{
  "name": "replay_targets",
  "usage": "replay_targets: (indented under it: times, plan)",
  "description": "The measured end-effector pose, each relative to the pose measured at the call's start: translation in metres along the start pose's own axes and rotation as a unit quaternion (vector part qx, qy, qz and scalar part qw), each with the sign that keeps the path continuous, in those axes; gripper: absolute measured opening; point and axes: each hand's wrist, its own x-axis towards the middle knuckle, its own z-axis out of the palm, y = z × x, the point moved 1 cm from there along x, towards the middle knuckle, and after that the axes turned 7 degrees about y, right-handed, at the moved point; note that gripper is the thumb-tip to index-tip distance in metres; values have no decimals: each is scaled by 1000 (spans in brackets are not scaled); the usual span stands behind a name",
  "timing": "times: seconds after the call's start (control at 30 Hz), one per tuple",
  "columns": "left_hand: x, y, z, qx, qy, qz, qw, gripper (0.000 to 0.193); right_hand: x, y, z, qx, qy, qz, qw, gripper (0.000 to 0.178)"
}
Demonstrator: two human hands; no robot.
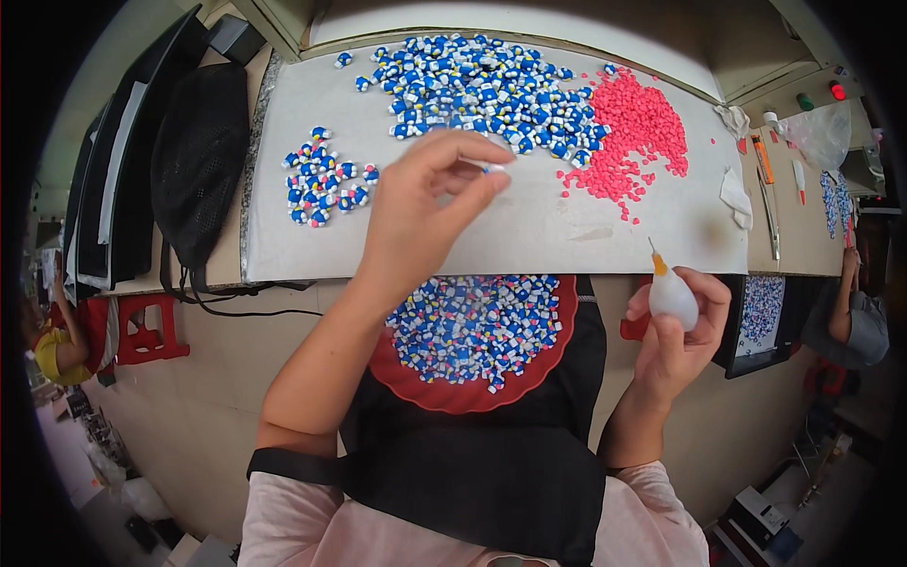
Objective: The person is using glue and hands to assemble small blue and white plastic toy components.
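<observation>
My left hand is closed in a pinch over the table, holding a small blue-and-white piece between thumb and fingertips. The fingers cover most of it. In my right hand, beyond the table's front edge on my side, is a white squeeze bottle with an orange nozzle and thin needle pointing up. Past my left hand spreads a big heap of blue-and-white figures. Small pink pieces lie heaped to its right. At the left sits a smaller group of figures, some bearing pink parts.
On my lap rests a red scalloped basin full of figures with pink parts. A black mesh bag lies left of the white work surface. Crumpled white tissue and tweezers are at the right. Other people sit at both sides.
</observation>
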Motion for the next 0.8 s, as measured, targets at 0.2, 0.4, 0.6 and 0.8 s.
replay_targets:
  times: [0.2,0.4,0.6,0.8]
  plan:
    - [-41,-4,22,-376,-65,-265,886,24,3,-6,15,104,70,-80,989,46]
    - [-57,-4,30,-416,-52,-268,868,28,-5,-6,15,-47,-35,-281,958,45]
    - [-61,-5,30,-390,-55,-255,883,28,-10,-6,21,-86,-87,-310,943,44]
    - [-61,-5,31,-392,-60,-243,885,27,-10,-7,21,-116,-112,-309,937,45]
